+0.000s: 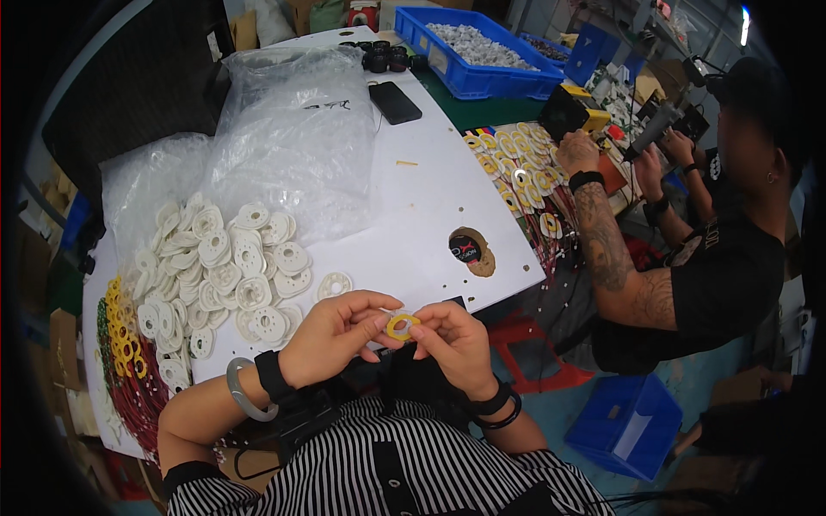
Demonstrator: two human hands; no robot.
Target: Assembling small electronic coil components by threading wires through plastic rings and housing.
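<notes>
My left hand (331,335) and my right hand (456,340) meet in front of my chest, both pinching a small yellow ring (401,325) between their fingertips. Just beyond them, on the white table (404,193), a single white plastic disc (334,285) lies beside a big heap of white discs (228,267). My left wrist wears a grey bangle and a black strap; my right wrist wears black bands.
Clear plastic bags (284,138) sit behind the heap. Yellow rings on red wires (125,344) hang at the table's left edge. A black phone (395,101), a round hole (471,250), blue crates (482,47) and another seated person's arm (602,241) lie to the right.
</notes>
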